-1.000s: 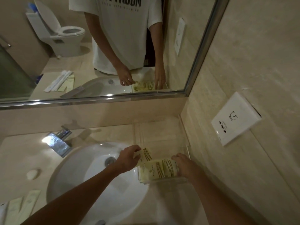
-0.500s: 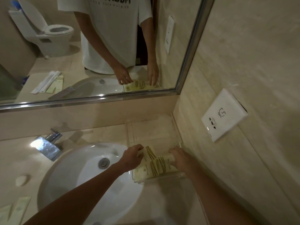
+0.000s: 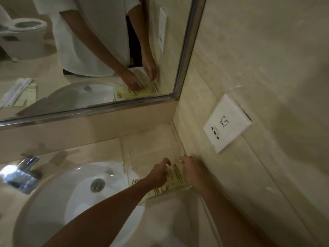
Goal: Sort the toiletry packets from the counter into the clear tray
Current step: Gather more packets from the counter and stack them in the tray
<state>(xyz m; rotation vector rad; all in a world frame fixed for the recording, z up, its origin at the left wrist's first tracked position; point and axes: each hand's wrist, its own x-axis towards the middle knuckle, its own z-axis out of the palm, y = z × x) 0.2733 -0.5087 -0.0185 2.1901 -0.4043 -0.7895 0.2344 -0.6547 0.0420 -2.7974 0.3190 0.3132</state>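
A: What sits around the worktop (image 3: 74, 148)?
B: 1 white basin (image 3: 58, 202) with a metal drain plug (image 3: 97, 184), and a chrome tap (image 3: 22, 172) at its left.
A: And on the walls?
B: A framed mirror (image 3: 99, 50) behind, reflecting a toilet (image 3: 23, 35); 1 white socket plate (image 3: 227, 123) on the right-hand tiles.

Packets (image 3: 175, 177) in tray (image 3: 127, 157); tray right of sink (image 3: 74, 193), against wall.
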